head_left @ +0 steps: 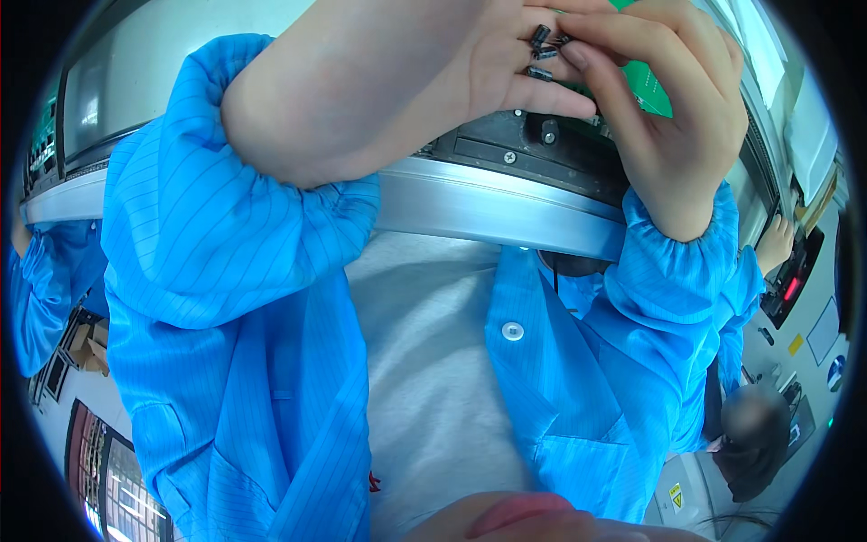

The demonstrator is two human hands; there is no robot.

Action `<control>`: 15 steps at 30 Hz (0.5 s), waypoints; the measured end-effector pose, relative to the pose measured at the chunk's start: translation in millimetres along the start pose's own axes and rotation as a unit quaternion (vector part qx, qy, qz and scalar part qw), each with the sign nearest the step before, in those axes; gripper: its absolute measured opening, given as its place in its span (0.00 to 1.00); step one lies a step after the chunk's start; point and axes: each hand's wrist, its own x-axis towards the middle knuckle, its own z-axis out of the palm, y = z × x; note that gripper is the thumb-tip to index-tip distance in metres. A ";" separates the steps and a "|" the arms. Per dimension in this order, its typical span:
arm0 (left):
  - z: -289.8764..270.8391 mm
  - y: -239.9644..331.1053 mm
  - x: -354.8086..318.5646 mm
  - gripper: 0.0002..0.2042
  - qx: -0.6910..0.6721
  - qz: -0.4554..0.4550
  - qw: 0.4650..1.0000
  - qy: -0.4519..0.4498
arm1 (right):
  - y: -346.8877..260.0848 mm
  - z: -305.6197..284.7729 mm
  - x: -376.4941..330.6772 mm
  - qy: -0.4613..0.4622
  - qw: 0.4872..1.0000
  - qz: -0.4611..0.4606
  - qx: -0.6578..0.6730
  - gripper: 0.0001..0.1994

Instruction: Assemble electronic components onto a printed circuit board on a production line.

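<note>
My left hand (pixel 492 68) is turned palm up at the top of the view. Several small black cylindrical capacitors (pixel 539 73) with thin leads lie across its fingers. From the right, my right hand (pixel 682 99) reaches in with thumb and forefinger pinched on another dark capacitor (pixel 565 39), just over the left fingers. Behind and below both hands, part of a green circuit board (pixel 648 88) shows; the hands cover much of it. The left fingertips are partly hidden by the right hand.
A silver metal rail (pixel 488 203) runs along my side of a black fixture (pixel 488 149) with screws. At the far left is another person's blue sleeve (pixel 54 289); at the right, another person's hand (pixel 775 244) is near a red-lit device (pixel 792 288).
</note>
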 end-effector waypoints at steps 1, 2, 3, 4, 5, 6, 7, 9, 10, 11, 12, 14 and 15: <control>3.5 0.4 0.2 0.26 0.005 -0.002 1.000 0.002 | -0.1 -2.9 -0.1 0.001 1.000 -0.004 -0.005 0.05; 7.5 1.1 -0.1 0.25 0.010 -0.004 1.000 0.005 | -0.4 -6.0 -0.3 0.003 1.000 -0.009 -0.010 0.05; 10.2 2.3 0.3 0.25 0.011 -0.003 1.000 0.005 | 0.7 -8.1 -1.8 0.003 1.000 -0.010 -0.010 0.05; 14.1 4.4 0.6 0.24 0.079 -0.002 0.996 0.035 | 2.0 -11.2 -4.0 0.001 1.000 0.011 0.028 0.04; 18.3 6.5 0.7 0.22 0.147 0.000 0.987 0.064 | 3.2 -14.5 -6.3 -0.002 0.997 0.032 0.065 0.04; 21.9 8.1 0.4 0.21 0.214 0.001 0.972 0.093 | 3.6 -16.9 -7.7 -0.005 0.993 0.053 0.102 0.05; 24.0 8.4 -0.2 0.19 0.280 0.002 0.952 0.122 | 3.9 -17.8 -9.4 -0.008 0.988 0.075 0.138 0.06; 24.0 4.8 -2.1 0.16 0.328 0.011 0.935 0.134 | 3.4 -15.2 -12.0 0.003 0.986 0.075 0.151 0.06; 25.0 2.4 -3.1 0.14 0.378 0.021 0.914 0.147 | 3.5 -14.3 -13.2 0.015 0.983 0.074 0.165 0.05; 25.6 0.3 -3.6 0.13 0.426 0.031 0.890 0.160 | 3.5 -13.5 -14.4 0.027 0.981 0.074 0.179 0.05; 26.3 -0.7 -3.4 0.14 0.472 0.039 0.864 0.172 | 3.4 -13.5 -15.1 0.039 0.978 0.074 0.193 0.05; 27.0 2.5 -4.4 0.14 0.464 0.029 0.871 0.161 | 1.6 -14.1 -12.6 0.039 0.978 0.074 0.192 0.05; 26.6 5.3 -4.9 0.15 0.455 0.017 0.878 0.150 | 0.4 -14.6 -11.2 0.040 0.978 0.074 0.190 0.05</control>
